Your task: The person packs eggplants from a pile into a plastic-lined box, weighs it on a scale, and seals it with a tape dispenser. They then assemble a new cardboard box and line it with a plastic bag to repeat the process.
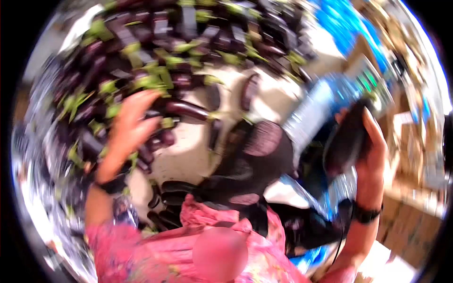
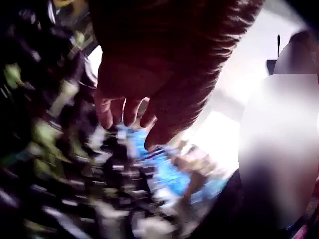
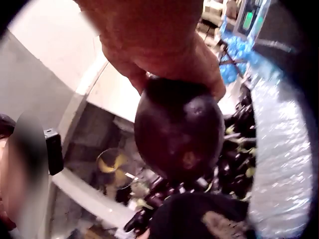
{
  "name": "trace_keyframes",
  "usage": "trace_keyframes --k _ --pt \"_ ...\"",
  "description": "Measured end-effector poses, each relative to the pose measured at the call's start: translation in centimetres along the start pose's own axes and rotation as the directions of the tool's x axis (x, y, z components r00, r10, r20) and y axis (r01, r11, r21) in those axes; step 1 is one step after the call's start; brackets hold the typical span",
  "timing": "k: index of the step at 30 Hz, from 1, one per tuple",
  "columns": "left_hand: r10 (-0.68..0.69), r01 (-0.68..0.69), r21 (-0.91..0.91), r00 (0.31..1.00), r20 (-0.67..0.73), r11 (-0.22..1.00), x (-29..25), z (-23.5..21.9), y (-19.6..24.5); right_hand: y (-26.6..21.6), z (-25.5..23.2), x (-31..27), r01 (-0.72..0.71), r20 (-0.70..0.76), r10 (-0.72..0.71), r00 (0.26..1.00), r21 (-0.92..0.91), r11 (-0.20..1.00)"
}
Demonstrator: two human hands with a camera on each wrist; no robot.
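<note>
My right hand (image 1: 373, 151) grips a large dark purple eggplant (image 1: 347, 137), its rounded end pointing down. In the right wrist view the eggplant (image 3: 179, 129) hangs below the palm, fingers around its upper part. Beside it a clear, bluish plastic bag (image 1: 304, 118) hangs with its mouth spread, dark things inside. Over the left part of a big pile of eggplants (image 1: 184, 28) is my left hand (image 1: 134, 122), fingers loosely extended. The left wrist view shows nothing in this hand (image 2: 134, 99); the pile below it is blurred.
A device with a green lit display (image 1: 368, 81) stands behind the bag, near blue plastic (image 1: 339, 23). Loose eggplants lie on a pale surface (image 1: 184, 155) between pile and body. Cardboard boxes (image 1: 403, 231) are stacked at the right. A dark cap (image 1: 255, 160) blocks the middle.
</note>
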State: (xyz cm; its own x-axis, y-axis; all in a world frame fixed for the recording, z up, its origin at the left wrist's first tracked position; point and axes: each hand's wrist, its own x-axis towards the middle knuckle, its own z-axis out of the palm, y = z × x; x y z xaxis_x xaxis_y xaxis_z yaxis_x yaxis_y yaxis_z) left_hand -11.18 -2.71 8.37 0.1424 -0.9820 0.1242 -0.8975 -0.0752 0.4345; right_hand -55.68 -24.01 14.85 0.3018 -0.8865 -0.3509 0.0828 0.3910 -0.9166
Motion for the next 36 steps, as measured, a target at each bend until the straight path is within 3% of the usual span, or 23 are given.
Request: trace_keyframes --k 1,2,4,5,6,7,9,10,11,12,14,17,19,20,21,24,26,28,29,30,32,34,36 --pt "-0.144 0.120 0.181 0.981 0.129 0.976 -3.1 -0.4 -5.4 0.5 -1.2 -0.5 -0.017 -0.026 0.017 1.000 -0.006 1.000" --pt "-0.163 0.091 0.385 0.973 0.161 0.919 -9.1 0.0 -14.9 1.1 -2.6 -1.1 -0.060 -0.100 0.050 0.994 -0.099 0.993" --pt "-0.434 0.129 0.743 0.871 0.232 0.657 -18.2 0.5 -25.2 4.6 -5.9 -0.8 -0.175 -0.253 0.132 0.958 -0.157 0.972" --pt "-0.428 0.007 0.818 0.854 0.294 0.575 -21.9 0.8 -30.6 6.4 -6.6 -0.6 -0.250 -0.295 0.207 0.933 -0.115 0.961" --pt "-0.430 0.000 0.837 0.858 0.281 0.547 -20.9 0.3 -25.6 8.3 -7.4 -0.1 -0.316 -0.298 0.287 0.910 -0.050 0.948" --pt "-0.353 0.002 0.844 0.909 0.222 0.536 -21.9 0.8 -26.7 9.8 -7.9 0.6 -0.392 -0.380 0.340 0.860 -0.066 0.918" --pt "-0.340 0.002 0.868 0.921 0.192 0.497 -21.3 0.3 -24.9 14.8 -10.4 2.1 -0.489 -0.247 0.487 0.837 0.058 0.870" --pt "-0.300 0.027 0.868 0.943 0.142 0.496 -21.3 0.5 -25.4 16.8 -10.9 2.1 -0.485 -0.262 0.458 0.850 -0.046 0.873" --pt "-0.325 -0.008 0.874 0.927 0.189 0.485 -21.3 -0.1 -25.5 18.0 -11.1 2.3 -0.532 -0.416 0.437 0.797 -0.143 0.834" --pt "-0.341 0.001 0.857 0.917 0.204 0.515 -21.1 -0.5 -25.8 18.5 -10.9 2.2 -0.593 -0.557 0.397 0.729 -0.226 0.773" --pt "-0.305 -0.105 0.860 0.908 0.288 0.499 -20.4 -1.4 -25.3 17.6 -10.6 2.0 -0.656 -0.522 0.447 0.726 -0.330 0.679" --pt "-0.381 -0.085 0.827 0.858 0.344 0.556 -17.6 -2.1 -22.3 16.6 -10.1 1.6 -0.731 -0.466 0.564 0.682 -0.460 0.504" --pt "-0.482 0.093 0.822 0.845 0.234 0.562 -16.7 -1.8 -22.1 16.8 -10.2 1.1 -0.755 -0.454 0.605 0.654 -0.450 0.478" --pt "-0.529 0.176 0.812 0.829 0.183 0.557 -16.4 -1.8 -21.9 17.5 -10.7 0.5 -0.703 -0.418 0.569 0.708 -0.493 0.512" --pt "-0.435 0.185 0.763 0.890 0.138 0.619 -16.6 -1.9 -22.8 19.0 -11.6 0.2 -0.647 -0.379 0.530 0.759 -0.533 0.546" --pt "-0.441 0.370 0.546 0.898 -0.002 0.752 -16.0 -0.7 -23.9 24.4 -13.4 2.1 -0.641 -0.461 0.446 0.767 -0.534 0.551" --pt "-0.483 0.462 0.306 0.876 -0.008 0.832 -14.2 0.6 -21.8 24.3 -11.8 2.9 -0.714 -0.587 0.412 0.697 -0.519 0.470" --pt "-0.529 0.523 0.082 0.842 0.101 0.848 -9.9 0.9 -16.9 24.9 -12.4 2.8 -0.670 -0.531 0.422 0.735 -0.473 0.572" --pt "-0.479 0.493 -0.072 0.864 0.152 0.867 -7.3 1.0 -13.9 25.1 -12.4 2.8 -0.657 -0.511 0.418 0.751 -0.517 0.549" --pt "-0.561 0.582 -0.116 0.810 0.170 0.805 -5.2 0.7 -11.8 25.1 -12.6 2.9 -0.638 -0.485 0.414 0.770 -0.582 0.505" --pt "-0.439 0.457 -0.351 0.888 0.135 0.817 -0.1 0.5 -5.5 24.3 -13.1 3.1 -0.547 -0.415 0.380 0.826 -0.752 0.368" --pt "-0.348 0.375 -0.344 0.927 0.141 0.861 4.6 -0.3 -2.3 21.1 -12.3 2.7 -0.462 -0.385 0.290 0.876 -0.842 0.279" --pt "-0.114 0.120 -0.424 0.993 0.041 0.897 9.1 -0.3 3.5 17.5 -11.2 2.4 -0.392 -0.357 0.187 0.915 -0.896 0.209"
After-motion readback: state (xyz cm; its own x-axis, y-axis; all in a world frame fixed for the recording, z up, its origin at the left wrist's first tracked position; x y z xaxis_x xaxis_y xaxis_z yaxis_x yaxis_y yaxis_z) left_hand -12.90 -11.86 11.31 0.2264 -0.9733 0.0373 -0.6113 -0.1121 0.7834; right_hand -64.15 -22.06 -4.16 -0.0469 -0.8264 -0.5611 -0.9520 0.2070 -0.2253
